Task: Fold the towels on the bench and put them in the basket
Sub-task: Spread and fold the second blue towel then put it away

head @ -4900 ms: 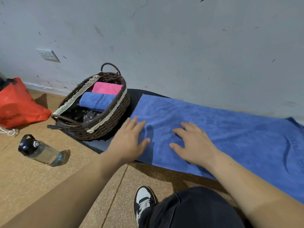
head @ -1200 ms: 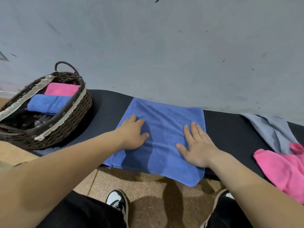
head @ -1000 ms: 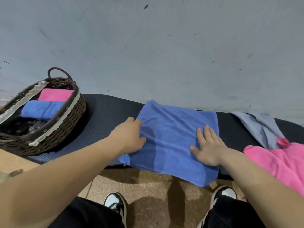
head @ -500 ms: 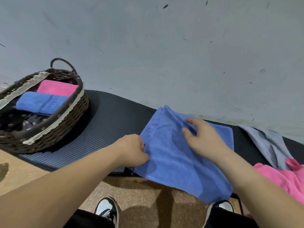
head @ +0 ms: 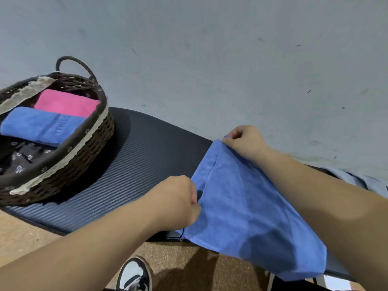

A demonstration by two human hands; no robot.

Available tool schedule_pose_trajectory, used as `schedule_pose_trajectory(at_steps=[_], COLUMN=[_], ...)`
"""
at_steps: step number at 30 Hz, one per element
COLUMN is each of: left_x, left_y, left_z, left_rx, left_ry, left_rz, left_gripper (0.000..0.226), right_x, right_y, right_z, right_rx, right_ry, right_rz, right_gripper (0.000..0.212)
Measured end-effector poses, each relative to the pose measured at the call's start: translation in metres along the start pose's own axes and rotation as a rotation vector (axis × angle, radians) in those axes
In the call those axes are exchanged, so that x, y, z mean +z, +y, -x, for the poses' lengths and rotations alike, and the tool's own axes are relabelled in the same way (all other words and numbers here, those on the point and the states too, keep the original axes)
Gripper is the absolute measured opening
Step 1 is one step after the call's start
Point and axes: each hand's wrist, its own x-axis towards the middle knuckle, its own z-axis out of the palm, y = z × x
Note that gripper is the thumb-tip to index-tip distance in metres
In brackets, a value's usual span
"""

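Left hand (head: 178, 203) and right hand (head: 244, 141) pinch the folded blue towel's (head: 247, 208) left edge — far left, the dark wicker basket (head: 84, 156) holds folded pink (head: 65, 103) and blue (head: 39, 124) towels.

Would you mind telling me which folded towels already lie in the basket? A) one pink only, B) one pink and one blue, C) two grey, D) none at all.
B: inside the basket a folded pink towel lies at the back and a folded blue towel lies in front of it, side by side.
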Motion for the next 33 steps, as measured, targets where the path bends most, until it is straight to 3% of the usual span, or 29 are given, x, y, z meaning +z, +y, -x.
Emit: schedule_pose_trajectory(at_steps=[6, 9, 15, 24, 30, 33], left_x=[-0.012, -0.018, -0.017, -0.015, -0.018, -0.021], left_y=[0.011, 0.004, -0.009, -0.023, -0.024, -0.018], left_z=[0.012, 0.012, 0.011, 0.0, -0.004, 0.003], left_rx=[-0.072, -0.119, -0.182, -0.171, -0.19, -0.189], left_ry=[-0.027, -0.001, -0.031, 0.037, 0.055, 0.096], left_rz=[0.16, 0.231, 0.108, -0.129, -0.215, -0.289], left_gripper=[0.025, 0.025, 0.015, 0.008, 0.005, 0.005], right_x=[-0.015, -0.013, 0.025, 0.036, 0.009, -0.015], right_y=[-0.021, -0.037, -0.019, -0.008, -0.003, 0.016], right_z=[0.002, -0.003, -0.013, -0.022, 0.015, 0.046], right_rx=[-0.091, -0.127, -0.046, -0.056, -0.256, -0.288], right_ry=[0.233, 0.206, 0.052, 0.077, 0.126, 0.064], right_rz=[-0.084, -0.018, 0.05, 0.146, 0.395, 0.517], right_gripper=[0.008, 0.008, 0.009, 0.011, 0.038, 0.045])
